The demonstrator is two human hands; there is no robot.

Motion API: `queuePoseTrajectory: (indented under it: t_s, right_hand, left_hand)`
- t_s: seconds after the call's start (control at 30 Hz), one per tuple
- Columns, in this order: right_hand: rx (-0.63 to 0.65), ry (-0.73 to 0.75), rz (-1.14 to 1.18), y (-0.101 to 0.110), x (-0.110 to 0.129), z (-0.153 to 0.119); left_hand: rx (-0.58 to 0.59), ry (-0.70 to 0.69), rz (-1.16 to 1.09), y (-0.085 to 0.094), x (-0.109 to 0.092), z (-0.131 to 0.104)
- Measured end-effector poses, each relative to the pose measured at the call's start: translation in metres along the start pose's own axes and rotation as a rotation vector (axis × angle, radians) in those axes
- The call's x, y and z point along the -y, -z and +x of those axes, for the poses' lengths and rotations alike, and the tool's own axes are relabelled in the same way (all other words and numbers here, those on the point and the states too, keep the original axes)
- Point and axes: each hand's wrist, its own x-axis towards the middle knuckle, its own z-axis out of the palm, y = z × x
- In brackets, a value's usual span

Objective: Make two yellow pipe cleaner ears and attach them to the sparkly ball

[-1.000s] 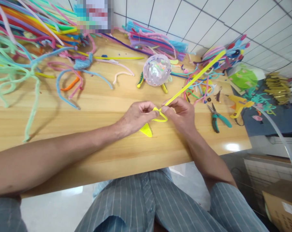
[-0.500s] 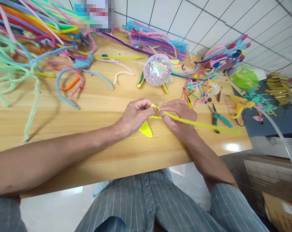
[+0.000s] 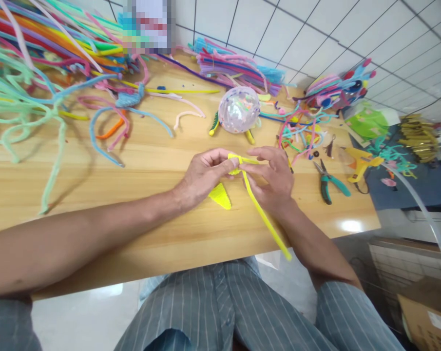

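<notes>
Between thumb and fingers, my left hand [image 3: 205,178] pinches a small woven yellow piece [image 3: 234,161]. Two yellow pipe cleaner lengths run from this piece: one goes right to the fingers of my right hand [image 3: 273,180], the other, a long yellow strand [image 3: 266,217], hangs down past the table's front edge. My right hand's fingers are bent around the shorter length, close beside my left fingertips. A flat yellow triangular piece [image 3: 220,196] lies on the table just below my left hand.
Behind my hands sits a clear speckled dome [image 3: 239,109]. Pliers [image 3: 328,183] and a yellow glue gun [image 3: 361,163] lie to the right. Pipe cleaner bundles [image 3: 238,68] line the wall, with loose green ones [image 3: 55,156] at left.
The long yellow strand has swung from pointing right to hanging down toward the front edge. My right hand's fingers have lifted and spread slightly. My left hand keeps its pinch.
</notes>
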Motion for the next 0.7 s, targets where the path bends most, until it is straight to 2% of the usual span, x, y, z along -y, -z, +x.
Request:
queuePoseTrajectory:
  t_s: [0.2, 0.33, 0.53, 0.7]
  right_hand:
    - [0.061, -0.186, 0.134, 0.002, 0.003, 0.001]
    - [0.024, -0.295, 0.233, 0.005, 0.006, 0.003]
    - [0.06, -0.339, 0.246, 0.01, 0.016, 0.007]
    - [0.013, -0.256, 0.132, 0.012, 0.025, 0.009]
  left_hand:
    - [-0.014, -0.007, 0.014, 0.001, 0.001, 0.001]
    - [-0.019, -0.067, 0.123, 0.002, -0.002, 0.0]
    - [-0.079, -0.162, 0.272, 0.003, -0.005, -0.002]
    - [-0.132, -0.213, 0.292, 0.003, -0.004, 0.0]
